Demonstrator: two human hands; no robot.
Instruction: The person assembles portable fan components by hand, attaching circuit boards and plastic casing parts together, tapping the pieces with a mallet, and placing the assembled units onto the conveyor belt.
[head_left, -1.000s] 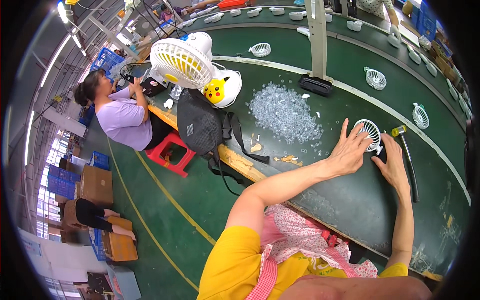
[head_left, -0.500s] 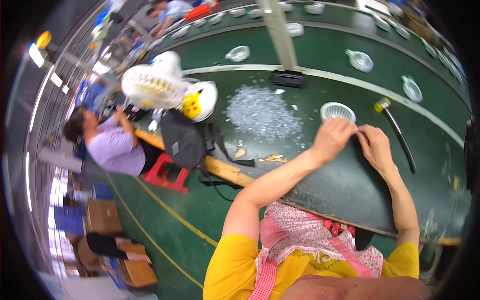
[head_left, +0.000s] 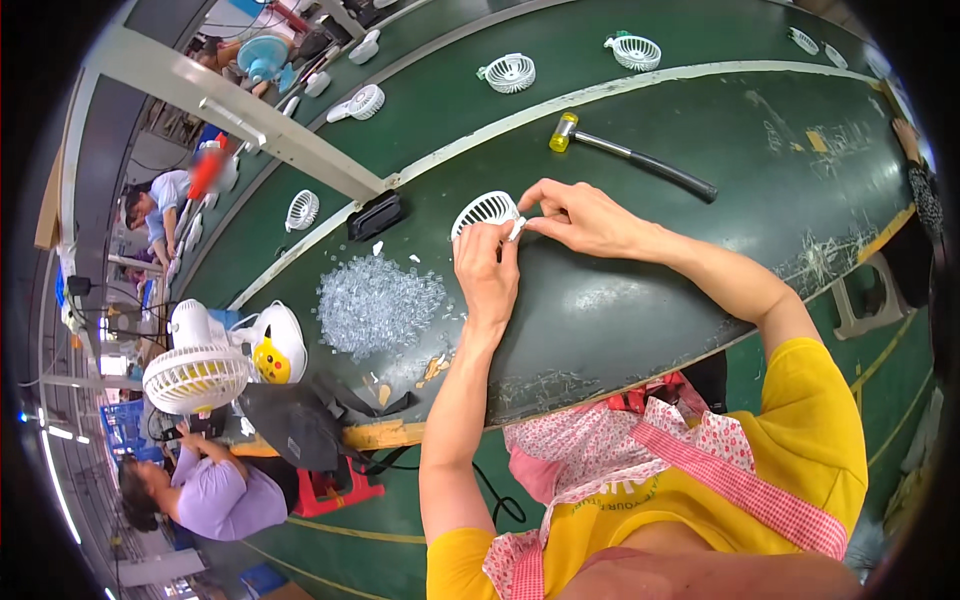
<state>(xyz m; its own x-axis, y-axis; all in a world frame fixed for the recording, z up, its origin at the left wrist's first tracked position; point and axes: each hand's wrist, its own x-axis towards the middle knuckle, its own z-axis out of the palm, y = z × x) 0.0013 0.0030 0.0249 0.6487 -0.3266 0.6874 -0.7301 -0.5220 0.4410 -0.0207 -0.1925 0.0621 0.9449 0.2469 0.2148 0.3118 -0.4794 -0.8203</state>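
A white round fan housing with slotted sides [head_left: 484,211] rests on the dark green worktop. My left hand [head_left: 486,268] is closed on its near edge, around a small white projecting part. From the right, my right hand [head_left: 592,222] meets it with thumb and forefinger pinched against that part. Whatever lies between those fingertips is too small to make out. Left of my hands lies a pile of small clear plastic pieces [head_left: 375,305]. A hammer with a yellow head and dark handle [head_left: 632,156] lies beyond my right hand.
A black block [head_left: 376,215] sits at the foot of a white post [head_left: 240,125]. More fan housings [head_left: 508,73] lie on the green conveyor beyond the pale rail. At left are a white fan [head_left: 197,378], a black bag [head_left: 292,425] and a seated person in lilac [head_left: 222,497].
My view has swung, so the bench sits differently in the picture. Both hands remain at the fan housing, and the white part between them now shows.
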